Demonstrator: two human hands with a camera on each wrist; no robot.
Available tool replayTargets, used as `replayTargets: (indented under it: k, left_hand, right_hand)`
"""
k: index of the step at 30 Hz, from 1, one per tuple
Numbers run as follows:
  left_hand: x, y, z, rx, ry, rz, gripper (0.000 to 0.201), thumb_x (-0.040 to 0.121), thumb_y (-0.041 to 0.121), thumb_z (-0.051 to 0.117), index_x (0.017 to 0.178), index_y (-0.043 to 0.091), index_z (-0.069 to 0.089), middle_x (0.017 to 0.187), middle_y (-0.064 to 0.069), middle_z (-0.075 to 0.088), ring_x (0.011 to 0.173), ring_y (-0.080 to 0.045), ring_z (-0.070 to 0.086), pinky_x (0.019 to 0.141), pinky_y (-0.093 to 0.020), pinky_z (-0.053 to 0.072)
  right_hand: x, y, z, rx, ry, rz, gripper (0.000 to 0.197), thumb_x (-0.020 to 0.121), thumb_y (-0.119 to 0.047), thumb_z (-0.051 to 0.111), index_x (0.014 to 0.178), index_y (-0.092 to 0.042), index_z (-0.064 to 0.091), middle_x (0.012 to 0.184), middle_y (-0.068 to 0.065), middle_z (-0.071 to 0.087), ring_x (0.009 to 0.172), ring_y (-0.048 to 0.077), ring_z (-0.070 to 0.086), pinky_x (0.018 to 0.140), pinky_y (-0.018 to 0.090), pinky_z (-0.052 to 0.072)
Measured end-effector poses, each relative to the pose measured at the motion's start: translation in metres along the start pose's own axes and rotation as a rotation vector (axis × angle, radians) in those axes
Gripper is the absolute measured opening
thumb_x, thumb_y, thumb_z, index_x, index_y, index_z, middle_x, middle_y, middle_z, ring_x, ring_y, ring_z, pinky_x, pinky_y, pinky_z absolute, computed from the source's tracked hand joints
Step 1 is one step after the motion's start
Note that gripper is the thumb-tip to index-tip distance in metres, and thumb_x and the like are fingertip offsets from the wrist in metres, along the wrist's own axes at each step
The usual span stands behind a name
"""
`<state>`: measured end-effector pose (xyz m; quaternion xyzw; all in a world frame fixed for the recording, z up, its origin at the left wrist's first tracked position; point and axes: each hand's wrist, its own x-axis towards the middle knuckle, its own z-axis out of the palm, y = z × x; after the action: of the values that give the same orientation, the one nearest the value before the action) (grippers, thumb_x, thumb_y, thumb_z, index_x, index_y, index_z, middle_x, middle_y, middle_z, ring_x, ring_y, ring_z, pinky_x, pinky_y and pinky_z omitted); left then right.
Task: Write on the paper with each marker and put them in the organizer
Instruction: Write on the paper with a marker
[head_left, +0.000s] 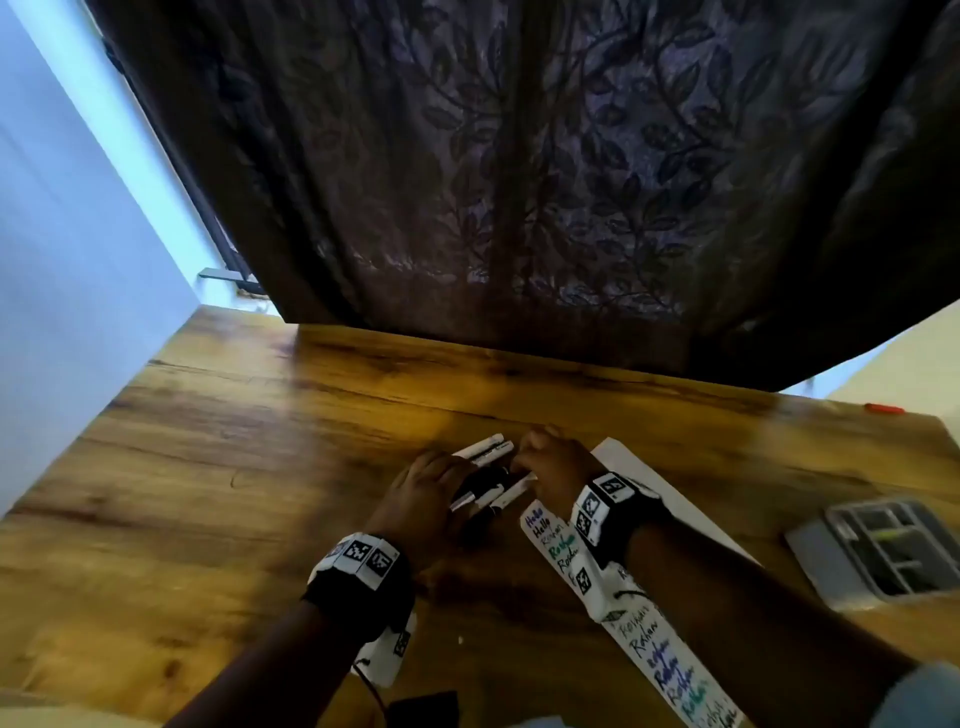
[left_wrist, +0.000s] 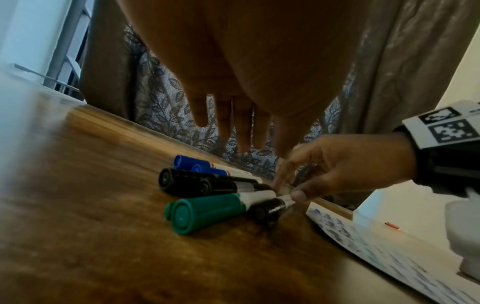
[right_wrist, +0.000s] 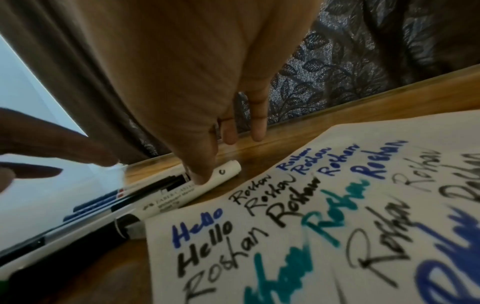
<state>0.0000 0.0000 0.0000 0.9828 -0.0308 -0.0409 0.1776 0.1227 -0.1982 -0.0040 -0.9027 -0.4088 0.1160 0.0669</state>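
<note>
Behind wooden table (head_left: 218, 467), leaf-patterned curtain (head_left: 571, 182) hangs.

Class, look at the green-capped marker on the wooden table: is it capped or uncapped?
Capped. The left wrist view shows the green cap seated over the end of the white-barrelled green marker, lying flat among the other markers.

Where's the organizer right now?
In the head view the organizer sits on the wooden table at the far right, right of the written-on paper and apart from the markers.
</note>
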Motion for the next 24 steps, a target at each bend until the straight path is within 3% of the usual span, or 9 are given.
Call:
replayTargets:
  k: [6, 10, 13, 18, 21, 24]
  left_hand:
    - [0.004, -0.01, 0.002, -0.051, 0.026, 0.015, 0.051, 0.096, 0.045, 0.048, 0.143, 0.025, 0.043, 0.147, 0.004, 0.042, 0.141, -0.017, 0.028, 0.115, -0.036, 0.027]
    - [0.008, -0.01, -0.002, -0.054, -0.009, -0.008, 0.055, 0.097, 0.049, 0.043, 0.146, 0.027, 0.036, 0.152, 0.005, 0.035, 0.143, -0.016, 0.023, 0.117, -0.038, 0.026]
    - [0.011, -0.001, -0.009, -0.069, 0.007, 0.036, 0.057, 0.097, 0.05, 0.041, 0.148, 0.025, 0.034, 0.152, 0.004, 0.035, 0.141, -0.016, 0.025, 0.116, -0.037, 0.027]
    - [0.016, 0.022, -0.021, -0.132, -0.008, 0.084, 0.063, 0.096, 0.05, 0.048, 0.15, 0.03, 0.024, 0.152, 0.007, 0.032, 0.14, -0.015, 0.026, 0.115, -0.038, 0.028]
    - [0.02, 0.041, -0.021, -0.179, -0.016, 0.123, 0.059, 0.095, 0.046, 0.051, 0.148, 0.034, 0.025, 0.146, 0.006, 0.039, 0.132, -0.016, 0.04, 0.107, -0.039, 0.04]
    - [0.027, 0.062, -0.02, -0.255, -0.064, 0.147, 0.049, 0.099, 0.043, 0.044, 0.145, 0.035, 0.03, 0.139, 0.001, 0.047, 0.114, -0.021, 0.058, 0.091, -0.04, 0.052]
  right_hand:
    - [0.005, 0.002, 0.004, -0.103, -0.052, 0.025, 0.026, 0.087, -0.014, 0.064, 0.113, -0.02, 0.065, 0.13, 0.002, 0.048, 0.128, 0.027, 0.036, 0.096, 0.045, 0.041]
    - [-0.003, 0.009, 0.003, -0.094, -0.037, 0.005, 0.025, 0.088, -0.013, 0.06, 0.112, -0.02, 0.064, 0.129, 0.0, 0.049, 0.127, 0.024, 0.038, 0.093, 0.042, 0.04]
    - [-0.01, 0.015, -0.005, -0.057, 0.044, -0.01, 0.019, 0.09, -0.02, 0.06, 0.108, -0.026, 0.063, 0.124, -0.006, 0.051, 0.12, 0.02, 0.041, 0.088, 0.037, 0.038]
    - [-0.04, 0.025, -0.04, 0.061, 0.228, 0.027, 0.013, 0.091, -0.028, 0.06, 0.103, -0.033, 0.059, 0.108, -0.014, 0.056, 0.103, 0.009, 0.046, 0.09, 0.035, 0.041]
    - [-0.067, 0.026, -0.062, 0.213, 0.308, 0.017, 0.011, 0.092, -0.031, 0.06, 0.103, -0.032, 0.061, 0.102, -0.014, 0.059, 0.096, 0.009, 0.051, 0.08, 0.03, 0.043]
    - [-0.101, 0.025, -0.08, 0.312, 0.343, 0.086, 0.015, 0.092, -0.044, 0.054, 0.103, -0.035, 0.061, 0.098, -0.021, 0.057, 0.09, -0.002, 0.052, 0.073, 0.024, 0.046]
